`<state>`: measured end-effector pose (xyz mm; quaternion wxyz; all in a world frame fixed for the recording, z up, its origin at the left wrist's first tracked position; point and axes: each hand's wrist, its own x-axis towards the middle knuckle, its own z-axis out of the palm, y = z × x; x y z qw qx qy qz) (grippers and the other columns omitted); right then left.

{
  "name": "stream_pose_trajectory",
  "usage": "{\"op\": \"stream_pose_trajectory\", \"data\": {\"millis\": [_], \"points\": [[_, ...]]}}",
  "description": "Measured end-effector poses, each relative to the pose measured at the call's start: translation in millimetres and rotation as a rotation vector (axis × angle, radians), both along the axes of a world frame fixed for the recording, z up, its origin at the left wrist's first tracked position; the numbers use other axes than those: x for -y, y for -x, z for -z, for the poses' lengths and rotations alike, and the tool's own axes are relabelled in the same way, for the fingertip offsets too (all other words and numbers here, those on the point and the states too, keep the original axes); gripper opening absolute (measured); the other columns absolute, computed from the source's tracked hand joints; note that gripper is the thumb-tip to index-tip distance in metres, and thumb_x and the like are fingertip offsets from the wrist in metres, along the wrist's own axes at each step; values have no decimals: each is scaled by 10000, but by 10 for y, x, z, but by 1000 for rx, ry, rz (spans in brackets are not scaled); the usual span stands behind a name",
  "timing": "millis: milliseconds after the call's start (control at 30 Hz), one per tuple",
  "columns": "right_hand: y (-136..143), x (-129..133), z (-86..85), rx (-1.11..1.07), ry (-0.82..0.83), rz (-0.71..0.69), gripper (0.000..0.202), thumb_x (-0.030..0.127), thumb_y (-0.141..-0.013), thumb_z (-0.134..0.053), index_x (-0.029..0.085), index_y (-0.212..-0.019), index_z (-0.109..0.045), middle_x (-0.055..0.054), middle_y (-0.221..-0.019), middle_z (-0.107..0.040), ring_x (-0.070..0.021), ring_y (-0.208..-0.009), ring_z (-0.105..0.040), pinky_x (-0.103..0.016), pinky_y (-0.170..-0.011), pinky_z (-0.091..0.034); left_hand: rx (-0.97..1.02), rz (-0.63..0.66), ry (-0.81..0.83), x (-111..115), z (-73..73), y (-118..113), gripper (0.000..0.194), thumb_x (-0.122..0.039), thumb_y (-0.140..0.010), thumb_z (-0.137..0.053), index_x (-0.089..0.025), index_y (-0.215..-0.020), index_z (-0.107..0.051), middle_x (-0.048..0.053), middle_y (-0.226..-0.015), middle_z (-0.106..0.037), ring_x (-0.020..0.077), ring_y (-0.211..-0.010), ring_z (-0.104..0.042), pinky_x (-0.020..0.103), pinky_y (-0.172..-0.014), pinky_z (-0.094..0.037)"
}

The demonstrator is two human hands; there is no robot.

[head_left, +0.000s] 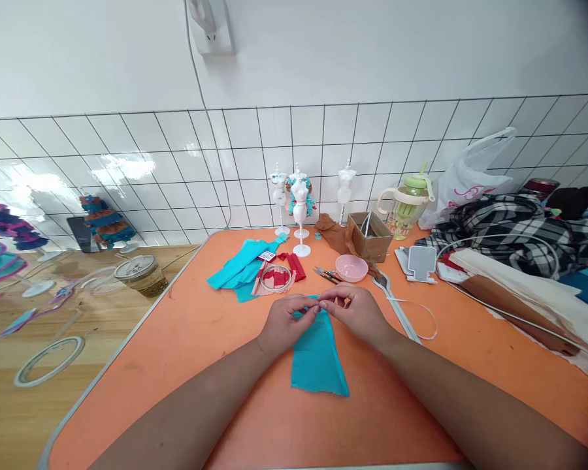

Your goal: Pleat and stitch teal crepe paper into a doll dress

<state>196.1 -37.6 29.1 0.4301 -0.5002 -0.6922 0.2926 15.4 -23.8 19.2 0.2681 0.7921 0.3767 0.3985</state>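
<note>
A teal cloth piece (318,359) lies on the orange tabletop, its narrow upper end between my two hands. My left hand (287,321) pinches that end from the left, thumb against fingers. From the right, my right hand (355,312) pinches the same end, its fingertips touching those of my left hand. Any smaller item between the fingertips is too small to make out. Just beyond my hands are a pink bowl (351,267), dark-handled scissors (327,275) and an embroidery hoop (276,278) over red cloth.
Folded turquoise cloth (245,264) lies back left. White mannequins (300,202) stand by the tiled wall. A cardboard box (370,238), a green-lidded bottle (409,205) and silver shears (396,303) are at the right, with plaid fabric (504,228) beyond. A jar (141,274) stands on the wooden surface.
</note>
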Motion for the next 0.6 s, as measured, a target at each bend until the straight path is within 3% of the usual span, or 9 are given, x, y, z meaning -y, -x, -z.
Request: {"op": "stream_pose_trajectory", "data": {"millis": [133, 367, 600], "points": [[26, 17, 8, 23, -4, 8, 137, 313, -774, -630, 203, -773, -711, -14, -703, -646, -124, -586, -492, -240, -527, -398, -39, -8, 9, 12, 20, -10, 176, -260, -820, -563, -194, -814, -726, 28, -778, -714, 133, -691, -636, 228, -658, -485], [86, 65, 71, 99, -221, 101, 107, 259, -809, -613, 221, -806, -713, -14, -765, -649, -133, -637, -554, -260, -588, -428, 19, -115, 102, 34, 45, -36, 157, -258, -802, -577, -203, -796, -725, 5, -774, -735, 138, -703, -657, 218, -643, -497], [89, 66, 111, 137, -236, 104, 137, 291, -825, -617, 242, -879, -733, -12, -785, -669, -134, -655, -581, -253, -567, -435, 7, -154, 95, 1, 99, -30, 215, -308, -837, -553, -209, -893, -735, 21, -858, -741, 155, -763, -663, 245, -687, -512]]}}
